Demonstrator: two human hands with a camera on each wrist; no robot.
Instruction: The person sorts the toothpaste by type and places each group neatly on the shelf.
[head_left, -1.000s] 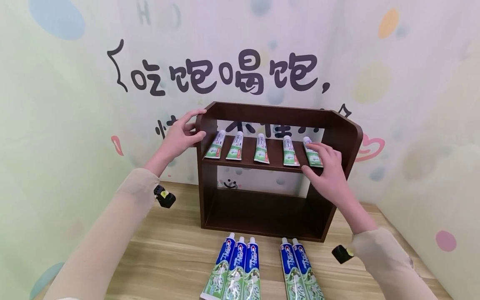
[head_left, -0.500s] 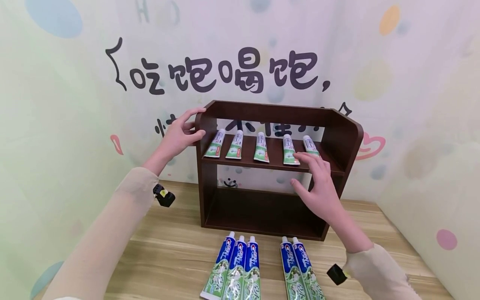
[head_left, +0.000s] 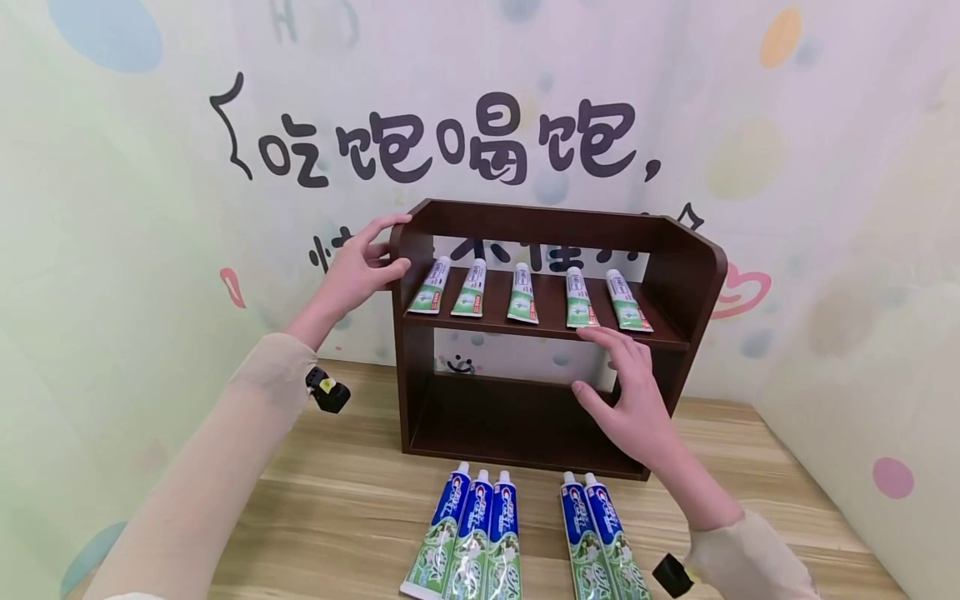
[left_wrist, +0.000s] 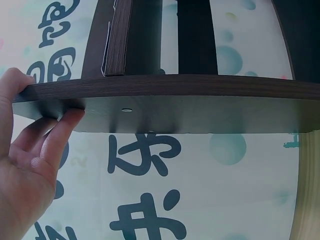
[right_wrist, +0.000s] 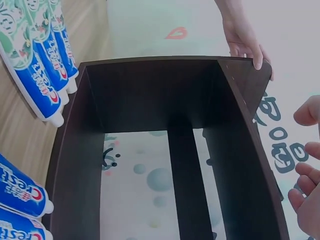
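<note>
My left hand [head_left: 362, 265] grips the upper left side of a dark brown wooden shelf [head_left: 517, 330]; in the left wrist view its fingers and thumb [left_wrist: 65, 122] lie on either face of the side panel. Several small white-and-green toothpaste tubes [head_left: 522, 296] lie in a spaced row on the upper board, caps to the back. My right hand [head_left: 633, 400] hovers in front of the shelf, just below the two rightmost small tubes, fingers loosely bent and holding nothing. In the right wrist view the fingers [right_wrist: 307, 175] are at the right edge, apart from the shelf.
On the wooden table [head_left: 337, 508], three large blue-and-green Crest toothpaste tubes [head_left: 472, 533] lie together in front of the shelf, with two more large tubes [head_left: 600, 537] to their right. Printed cloth walls [head_left: 847, 250] surround the table. The shelf's lower compartment [head_left: 517, 417] holds no tubes.
My right hand has let go of the rightmost small tube and moved down and left, off the upper board. That tube now lies fully uncovered. The left hand has stayed on the shelf.
</note>
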